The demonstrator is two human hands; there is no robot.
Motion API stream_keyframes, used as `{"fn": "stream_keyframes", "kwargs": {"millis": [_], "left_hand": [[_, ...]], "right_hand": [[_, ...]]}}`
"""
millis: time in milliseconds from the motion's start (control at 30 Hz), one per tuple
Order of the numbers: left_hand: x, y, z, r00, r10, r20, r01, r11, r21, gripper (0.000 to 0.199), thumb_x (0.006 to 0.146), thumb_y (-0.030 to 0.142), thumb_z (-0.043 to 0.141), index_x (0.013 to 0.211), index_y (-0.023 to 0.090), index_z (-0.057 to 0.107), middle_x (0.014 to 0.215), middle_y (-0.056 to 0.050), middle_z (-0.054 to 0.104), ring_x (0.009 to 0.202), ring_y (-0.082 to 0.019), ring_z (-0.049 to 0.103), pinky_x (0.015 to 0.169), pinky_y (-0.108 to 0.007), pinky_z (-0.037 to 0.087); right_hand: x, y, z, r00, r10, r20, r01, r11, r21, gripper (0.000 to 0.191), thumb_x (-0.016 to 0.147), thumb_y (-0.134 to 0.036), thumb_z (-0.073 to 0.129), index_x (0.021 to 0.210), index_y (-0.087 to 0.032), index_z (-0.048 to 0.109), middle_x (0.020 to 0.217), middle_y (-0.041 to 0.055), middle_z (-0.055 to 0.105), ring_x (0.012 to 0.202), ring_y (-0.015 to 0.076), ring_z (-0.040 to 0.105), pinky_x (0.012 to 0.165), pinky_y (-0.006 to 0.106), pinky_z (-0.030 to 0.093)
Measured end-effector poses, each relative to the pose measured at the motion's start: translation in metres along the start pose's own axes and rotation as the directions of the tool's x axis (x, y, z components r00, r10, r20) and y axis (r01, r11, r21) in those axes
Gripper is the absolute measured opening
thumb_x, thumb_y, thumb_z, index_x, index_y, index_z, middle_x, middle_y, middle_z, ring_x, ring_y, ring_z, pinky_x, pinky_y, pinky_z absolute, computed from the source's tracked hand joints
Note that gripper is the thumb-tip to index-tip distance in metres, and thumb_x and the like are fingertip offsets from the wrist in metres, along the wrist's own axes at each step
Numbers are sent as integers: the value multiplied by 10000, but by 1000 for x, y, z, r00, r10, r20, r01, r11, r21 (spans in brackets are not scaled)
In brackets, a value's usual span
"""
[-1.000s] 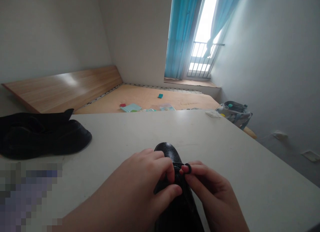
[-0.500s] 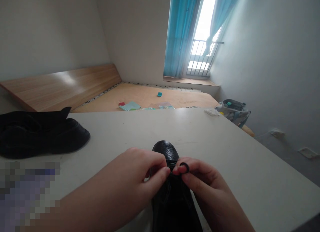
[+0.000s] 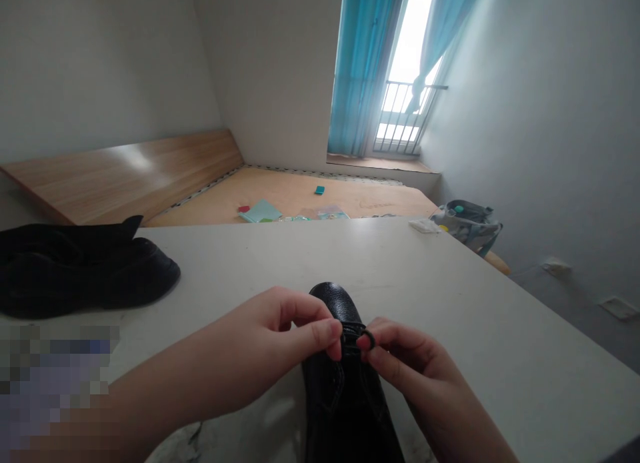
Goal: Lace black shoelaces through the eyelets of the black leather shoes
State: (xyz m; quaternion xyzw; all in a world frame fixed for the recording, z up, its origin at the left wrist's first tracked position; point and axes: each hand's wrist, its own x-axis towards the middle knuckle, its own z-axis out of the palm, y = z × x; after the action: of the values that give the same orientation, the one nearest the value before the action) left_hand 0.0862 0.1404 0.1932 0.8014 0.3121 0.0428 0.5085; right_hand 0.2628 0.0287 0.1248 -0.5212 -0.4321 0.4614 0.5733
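Note:
A black leather shoe (image 3: 345, 410) lies on the white table in front of me, its toe pointing away. My left hand (image 3: 305, 330) is over the shoe's left side, thumb and fingers pinched by the lacing, with a dark bit of lace showing at the fingertips. On the other side, my right hand (image 3: 400, 360) pinches the black shoelace (image 3: 370, 340), which curls in a small loop above the fingers. Lace rows cross the shoe between both hands. The lace ends are hidden.
Another black shoe (image 3: 135, 276) lies at the table's left, dark material beside it. A small white packet (image 3: 425, 226) sits at the far edge of the white table (image 3: 240, 256). Beyond are a bed surface (image 3: 280, 186) with scattered items and a grey bag (image 3: 467, 223).
My left hand has lifted slightly and its fingers have shifted, uncovering more of the lacing and the shoe's left side. My right hand has barely moved, still holding the lace loop.

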Motion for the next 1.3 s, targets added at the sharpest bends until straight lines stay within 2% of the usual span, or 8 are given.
{"fn": "stream_keyframes", "kwargs": {"millis": [100,200,400,600,733,900,1167,1300], "left_hand": [[3,3,8,997,18,-72,-21,999,-49,311,848,455,520,834,241,746,838,8,721,842,-201,616,728,-262,425],[2,4,15,992,-6,-127,6,1000,-4,301,798,470,549,812,265,768,778,5,723,780,-210,609,637,-263,406],[9,-2,30,981,17,-195,-19,1000,-8,260,773,445,592,750,237,745,679,4,675,685,-179,564,606,-265,372],[16,-10,40,965,1,-264,-20,997,-71,257,728,416,663,629,191,591,603,32,571,625,-144,506,584,-249,362],[18,-10,41,961,-1,-276,-36,991,-131,241,757,418,650,670,196,613,621,35,611,620,-142,536,563,-240,371],[16,-8,41,960,93,-264,-119,989,-85,253,876,328,522,735,217,699,739,23,719,730,-161,637,643,-237,427],[14,-7,41,965,69,-254,-118,976,-184,95,787,254,624,736,205,686,745,29,716,739,-149,643,682,-229,465],[15,-7,39,968,25,-249,-75,978,-195,174,776,283,651,931,213,689,779,30,728,771,-161,646,695,-241,472]], "right_hand": [[-1,-2,4,995,-98,-7,98,994,-54,79,837,-298,679,844,-307,757,820,-21,712,837,155,609,827,268,441],[-1,0,3,985,-169,-27,168,984,-55,144,839,-253,672,886,-355,763,836,-36,728,837,142,632,825,250,462],[-2,4,1,987,-147,-66,146,989,-29,118,812,-245,705,841,-344,762,832,-44,733,827,127,646,791,215,485],[-3,6,4,986,-140,-96,133,988,-72,38,811,-263,703,796,-282,733,809,-30,696,816,138,638,767,223,488],[-4,9,3,989,-108,-102,99,991,-89,51,837,-305,684,830,-260,707,819,-13,707,808,143,639,751,224,490],[-5,10,6,989,-110,-99,103,992,-76,84,851,-328,673,840,-248,695,831,5,725,817,147,654,755,223,501],[-10,12,8,983,-107,-148,95,992,-86,142,862,-353,645,907,-226,690,891,38,716,869,202,666,790,289,517],[-11,10,6,980,-169,-106,144,967,-211,132,887,-335,606,934,-246,691,887,32,701,851,196,647,771,295,514]]}}
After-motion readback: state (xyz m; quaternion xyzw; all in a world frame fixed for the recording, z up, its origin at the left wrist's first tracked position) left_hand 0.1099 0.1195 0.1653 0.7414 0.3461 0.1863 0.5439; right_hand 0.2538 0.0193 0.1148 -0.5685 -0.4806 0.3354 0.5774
